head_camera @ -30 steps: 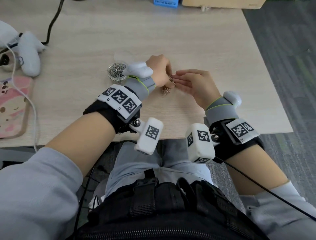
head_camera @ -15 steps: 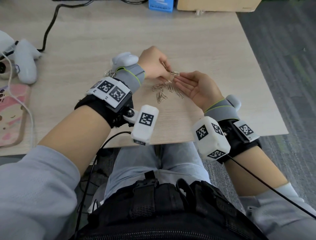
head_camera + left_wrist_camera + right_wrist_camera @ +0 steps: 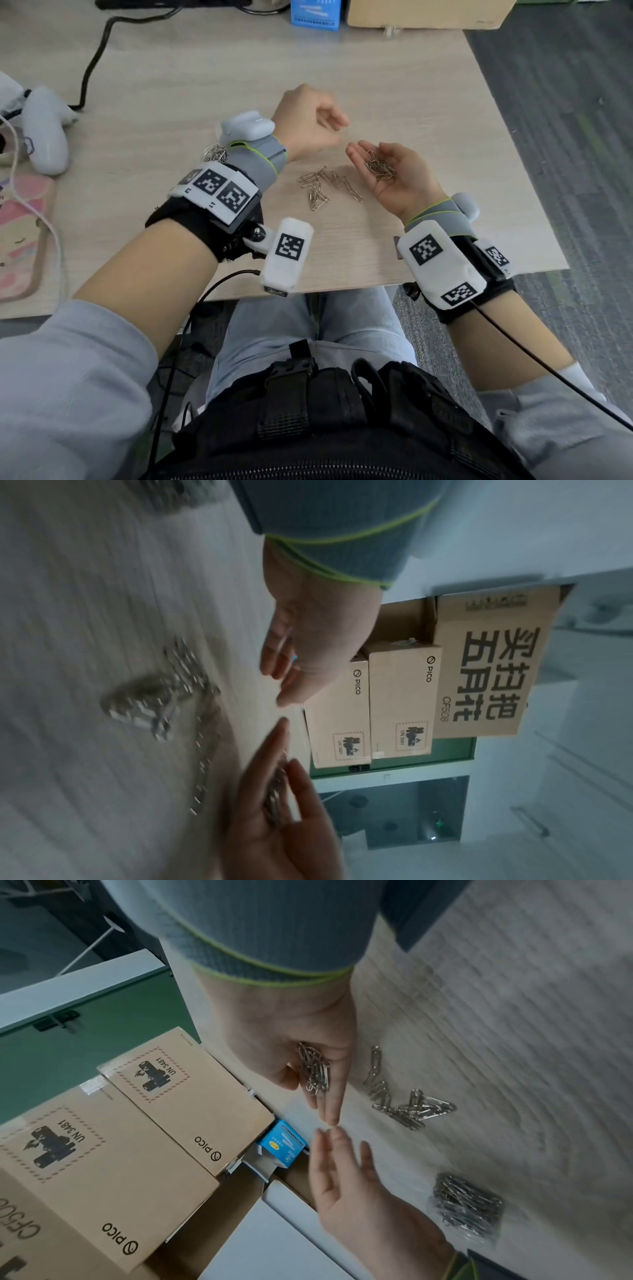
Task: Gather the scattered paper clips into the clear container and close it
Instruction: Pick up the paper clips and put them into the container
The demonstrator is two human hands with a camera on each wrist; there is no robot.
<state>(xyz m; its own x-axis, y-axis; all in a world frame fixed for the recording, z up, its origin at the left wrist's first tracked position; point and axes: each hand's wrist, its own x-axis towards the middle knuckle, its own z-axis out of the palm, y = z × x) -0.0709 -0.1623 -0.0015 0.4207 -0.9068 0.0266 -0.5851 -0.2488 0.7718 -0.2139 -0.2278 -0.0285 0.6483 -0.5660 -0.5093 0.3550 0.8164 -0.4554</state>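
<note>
My right hand (image 3: 394, 178) lies palm up just above the table, its fingers nearly straight, with a small heap of silver paper clips (image 3: 378, 166) in the palm. The right wrist view shows the same heap (image 3: 315, 1069). My left hand (image 3: 322, 120) hovers just left of the right fingertips, relaxed and holding nothing. Several loose clips (image 3: 325, 186) lie on the wooden table (image 3: 445, 113) between my wrists. The clear container (image 3: 215, 153), part full of clips, stands behind my left wrist and is mostly hidden; in the right wrist view the container (image 3: 466, 1204) shows open-topped. I see no lid.
A white controller (image 3: 44, 133) and a black cable (image 3: 92, 68) lie at the left, with a pink phone case (image 3: 20, 233) near the front left. A blue box (image 3: 315, 13) and a cardboard box (image 3: 424, 13) stand at the back. The table's right edge is close to my right wrist.
My left hand, which pinched a clip over my right fingers, has let go and drawn back, now relaxed. My right palm has turned further up and shows the heap of clips.
</note>
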